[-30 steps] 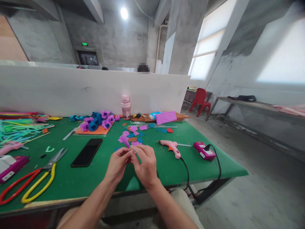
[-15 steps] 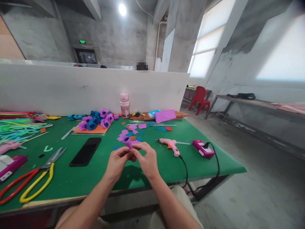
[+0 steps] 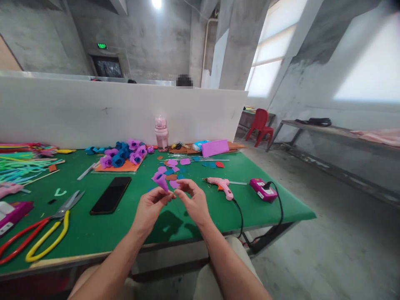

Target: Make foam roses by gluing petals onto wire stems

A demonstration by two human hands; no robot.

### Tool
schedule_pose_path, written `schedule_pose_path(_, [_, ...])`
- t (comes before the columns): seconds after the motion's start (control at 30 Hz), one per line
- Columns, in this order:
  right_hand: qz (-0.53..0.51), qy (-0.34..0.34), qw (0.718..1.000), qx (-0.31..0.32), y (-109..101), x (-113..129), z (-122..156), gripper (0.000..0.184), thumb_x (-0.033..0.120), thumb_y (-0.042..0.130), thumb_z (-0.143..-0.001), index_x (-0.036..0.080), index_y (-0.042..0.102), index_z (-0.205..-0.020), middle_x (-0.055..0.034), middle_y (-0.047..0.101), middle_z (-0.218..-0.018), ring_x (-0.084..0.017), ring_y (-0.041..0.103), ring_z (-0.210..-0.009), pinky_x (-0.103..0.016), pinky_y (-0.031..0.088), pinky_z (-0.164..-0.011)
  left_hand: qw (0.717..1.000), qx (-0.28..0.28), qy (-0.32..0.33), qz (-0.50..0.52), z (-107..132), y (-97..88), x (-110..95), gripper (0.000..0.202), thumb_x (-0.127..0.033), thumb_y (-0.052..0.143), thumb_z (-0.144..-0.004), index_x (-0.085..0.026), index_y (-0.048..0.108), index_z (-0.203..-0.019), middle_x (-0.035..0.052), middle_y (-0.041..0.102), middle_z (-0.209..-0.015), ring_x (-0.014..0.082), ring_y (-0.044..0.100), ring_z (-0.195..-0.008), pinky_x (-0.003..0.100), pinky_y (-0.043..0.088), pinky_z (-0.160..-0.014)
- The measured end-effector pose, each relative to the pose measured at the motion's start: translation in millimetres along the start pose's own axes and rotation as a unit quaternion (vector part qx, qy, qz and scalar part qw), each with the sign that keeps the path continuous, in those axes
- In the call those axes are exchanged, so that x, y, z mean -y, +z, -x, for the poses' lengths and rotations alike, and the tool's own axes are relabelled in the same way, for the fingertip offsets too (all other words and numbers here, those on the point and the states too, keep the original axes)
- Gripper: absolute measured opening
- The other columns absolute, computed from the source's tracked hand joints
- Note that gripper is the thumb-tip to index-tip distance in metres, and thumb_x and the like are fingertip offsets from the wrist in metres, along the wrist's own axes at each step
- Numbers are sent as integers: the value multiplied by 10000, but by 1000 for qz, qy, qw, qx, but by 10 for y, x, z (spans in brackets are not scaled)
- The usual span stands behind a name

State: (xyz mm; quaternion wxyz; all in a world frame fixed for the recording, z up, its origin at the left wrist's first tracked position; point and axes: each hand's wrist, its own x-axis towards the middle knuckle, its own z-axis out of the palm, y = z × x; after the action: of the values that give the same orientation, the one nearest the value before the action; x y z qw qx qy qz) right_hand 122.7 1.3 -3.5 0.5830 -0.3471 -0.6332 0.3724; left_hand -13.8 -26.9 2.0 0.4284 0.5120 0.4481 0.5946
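A purple cone-shaped craft flower point(image 3: 160, 181) with a flared top stands tilted above the table, pinched at its narrow base. My left hand point(image 3: 150, 208) closes its thumb and fingers on that base. Close beside it, my right hand point(image 3: 194, 203) has curved fingers, with a gap between thumb and forefinger; nothing clear shows in them. Behind the hands lie loose purple petals point(image 3: 185, 161), blue petals point(image 3: 212, 165) and a brown piece point(image 3: 171, 177). A pink glue gun point(image 3: 221, 186) rests on the table to the right of my right hand.
Finished purple and blue flowers point(image 3: 118, 160) sit on an orange sheet. A black phone point(image 3: 111, 195), scissors point(image 3: 66, 206) and colourful strips point(image 3: 21, 166) lie left. A pink bottle point(image 3: 161, 135) stands by the white partition point(image 3: 125, 108). A power strip point(image 3: 263, 190) with a cord is at right.
My right fingers have come off the flower and parted. The flower, in my left hand, has shifted left and tipped that way. The whole view has moved slightly.
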Motion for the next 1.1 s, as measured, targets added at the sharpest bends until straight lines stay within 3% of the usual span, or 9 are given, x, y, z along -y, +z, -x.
schedule_pose_path(0.07, [14, 27, 998, -55, -80, -67, -32, 213, 381, 557, -791, 177, 614, -764, 4, 595, -674, -126, 549, -638, -231, 443, -620, 1000, 4, 14, 13, 16, -68, -42, 120, -266, 682, -685, -169, 616, -707, 8, 635, -663, 138, 576, -668, 253, 447, -696])
schedule_pose_path(0.13, [33, 50, 993, -99, -172, -134, -67, 319, 411, 493, -826, 173, 567, -627, 20, 526, -558, -107, 492, -542, -220, 402, -544, 999, 18, 26, 44, 38, -133, -79, 104, -267, 658, -712, -182, 599, -720, 1, 625, -670, 146, 583, -697, 280, 449, -742])
schedule_pose_path(0.23, [26, 44, 992, -117, -283, -197, -103, 261, 390, 503, -820, 175, 576, -692, 24, 530, -590, -98, 483, -527, -218, 390, -521, 995, 43, 26, 81, 73, -216, -115, 106, -277, 613, -754, -188, 564, -724, 4, 625, -696, 138, 578, -636, 296, 465, -691])
schedule_pose_path(0.37, [68, 24, 991, -109, -350, -219, -110, 198, 356, 550, -791, 176, 578, -712, 26, 533, -587, -106, 494, -541, -226, 398, -536, 995, 20, 10, 97, 101, -344, -129, 70, -278, 559, -801, -218, 524, -811, -37, 559, -577, 73, 425, -435, 185, 323, -426])
schedule_pose_path(0.53, [137, 18, 987, -83, -403, -241, -144, 152, 289, 544, -783, 169, 622, -834, -22, 615, -760, -127, 548, -616, -252, 428, -592, 998, -52, 28, 34, 94, -548, -131, 79, -281, 548, -814, -214, 520, -844, -49, 475, -531, 69, 389, -487, 166, 274, -445])
schedule_pose_path(0.7, [224, 7, 974, 20, -467, -187, -339, 155, 248, 521, -788, 174, 649, -835, -25, 647, -742, -148, 574, -657, -257, 431, -619, 999, -46, 2, 2, -32, -588, -142, 137, -320, 560, -796, -194, 518, -831, -39, 490, -555, 74, 401, -500, 174, 286, -450])
schedule_pose_path(0.8, [334, -14, 935, 121, -423, -159, -535, 175, 257, 497, -821, 175, 651, -798, -25, 665, -766, -144, 584, -699, -242, 420, -653, 1000, -10, -13, -2, -141, -551, -118, 151, -326, 568, -785, -187, 516, -808, -23, 544, -621, 72, 415, -512, 178, 307, -465])
schedule_pose_path(0.93, [500, -31, 806, 315, -207, -283, -802, 196, 217, 466, -846, 178, 656, -874, -54, 669, -907, -167, 585, -852, -241, 393, -722, 1000, -9, -19, -8, -187, -501, 20, 144, -320, 559, -796, -183, 524, -823, -34, 532, -592, 56, 351, -467, 173, 246, -434])
schedule_pose_path(1.1, [536, -16, 756, 376, 50, -588, -1033, 183, 164, 516, -776, 188, 645, -902, -76, 652, -965, -200, 586, -881, -246, 387, -688, 998, -26, -35, 37, -111, -424, 215, 154, -330, 550, -804, -184, 512, -833, -40, 505, -552, 61, 321, -454, 180, 204, -420])
